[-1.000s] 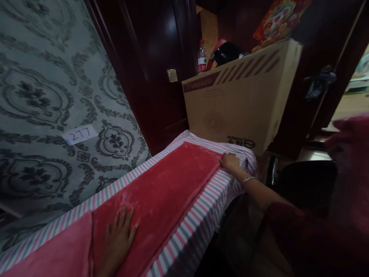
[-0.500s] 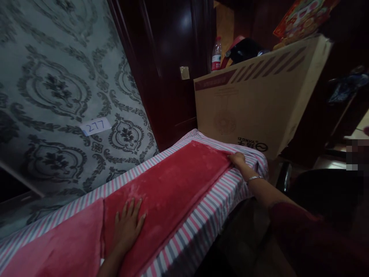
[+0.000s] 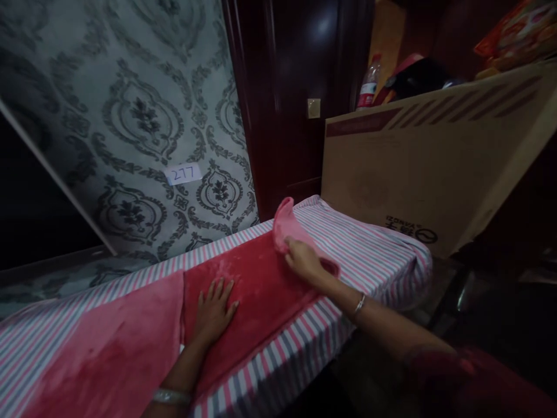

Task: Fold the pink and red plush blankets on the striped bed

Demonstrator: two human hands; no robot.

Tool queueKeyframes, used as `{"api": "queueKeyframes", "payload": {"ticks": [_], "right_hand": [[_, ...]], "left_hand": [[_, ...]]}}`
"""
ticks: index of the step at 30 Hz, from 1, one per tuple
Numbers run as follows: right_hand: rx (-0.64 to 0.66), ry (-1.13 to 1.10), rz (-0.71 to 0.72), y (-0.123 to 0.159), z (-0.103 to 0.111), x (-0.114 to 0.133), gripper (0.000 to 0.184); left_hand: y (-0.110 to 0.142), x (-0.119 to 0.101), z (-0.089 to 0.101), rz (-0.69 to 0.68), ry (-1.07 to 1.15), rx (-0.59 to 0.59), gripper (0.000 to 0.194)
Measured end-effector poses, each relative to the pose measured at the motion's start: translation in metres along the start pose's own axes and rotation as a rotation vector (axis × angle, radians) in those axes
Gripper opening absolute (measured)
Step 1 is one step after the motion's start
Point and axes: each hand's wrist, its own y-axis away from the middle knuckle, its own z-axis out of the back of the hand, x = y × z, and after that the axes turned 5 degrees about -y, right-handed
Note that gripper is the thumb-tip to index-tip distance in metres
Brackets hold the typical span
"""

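A red plush cloth (image 3: 256,290) lies lengthwise on a striped cover. My left hand (image 3: 214,310) rests flat on it with the fingers spread, close to a paler pink section (image 3: 126,337) on the left. My right hand (image 3: 302,258) grips the far right end of the cloth between thumb and fingers. That end is lifted and curls back to the left, showing its lighter pink underside (image 3: 300,229). The right fingertips are partly hidden by the hand and the fabric.
The pink, grey and white striped cover (image 3: 369,247) drapes over the support's edge. Behind its right end stands a large cardboard box (image 3: 418,162), with a plastic bottle (image 3: 369,84) near its upper left edge. A patterned wall (image 3: 143,128) runs along the back.
My right hand has pulled the cloth's right end up and to the left, baring more striped cover. My left hand stays flat on the cloth. The view has shifted left.
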Motion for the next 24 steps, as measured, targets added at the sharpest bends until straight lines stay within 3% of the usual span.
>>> {"api": "queueKeyframes", "payload": {"ticks": [4, 6, 9, 11, 13, 15, 17, 21, 24], "right_hand": [[0.086, -0.098, 0.246, 0.058, -0.051, 0.028, 0.035], [0.075, -0.162, 0.28, 0.076, -0.071, 0.025, 0.034], [-0.008, -0.279, 0.256, 0.08, -0.084, 0.015, 0.033], [-0.071, -0.385, 0.184, 0.072, -0.08, 0.011, 0.028], [-0.134, -0.504, 0.099, 0.06, -0.068, 0.011, 0.022], [-0.208, -0.602, 0.042, 0.051, -0.051, 0.014, 0.021], [-0.268, -0.658, 0.028, 0.049, -0.036, 0.017, 0.023], [-0.2, -0.659, 0.101, 0.066, -0.028, 0.018, 0.024], [-0.137, -0.604, 0.146, 0.082, -0.039, 0.011, 0.023]], "left_hand": [[0.002, 0.001, -0.004, -0.003, 0.054, -0.024, 0.059], [0.004, 0.001, -0.006, 0.0, 0.085, -0.026, 0.06], [0.007, 0.002, -0.005, 0.011, 0.187, -0.047, 0.06], [0.006, 0.001, -0.003, 0.017, 0.367, -0.098, 0.057], [-0.002, -0.002, 0.001, 0.074, 0.747, -0.128, 0.046], [-0.017, -0.009, 0.004, 0.176, 1.161, -0.091, 0.031], [-0.037, -0.02, 0.006, 0.253, 1.381, -0.007, 0.033], [-0.078, -0.044, 0.008, 0.395, 1.81, 0.167, 0.052], [-0.104, -0.057, 0.012, 0.505, 2.09, 0.099, 0.046]]}}
